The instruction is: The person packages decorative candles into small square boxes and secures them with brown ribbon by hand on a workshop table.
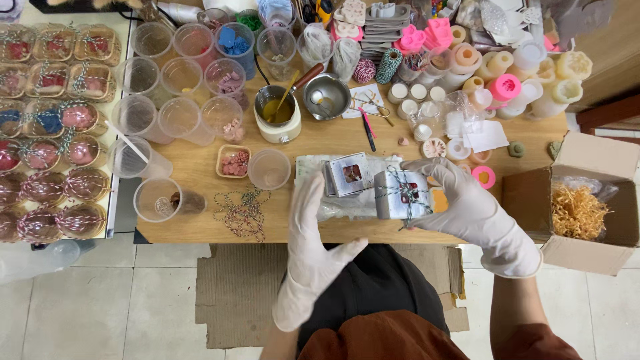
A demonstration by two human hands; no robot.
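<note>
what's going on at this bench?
A person in white gloves sits at a cluttered wooden table. The right hand holds a small white box tied with red-and-white twine. The left hand is open beside it, holding nothing. A second small windowed box lies on the table. An open cardboard carton with straw filler stands at right, and rows of wrapped items lie at left.

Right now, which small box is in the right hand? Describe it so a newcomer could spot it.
Start at the wooden table, near its front edge, right of centre. The right hand grips a small white box tied with twine; unlike the similar box lying beside it, it is lifted and bound.
</note>
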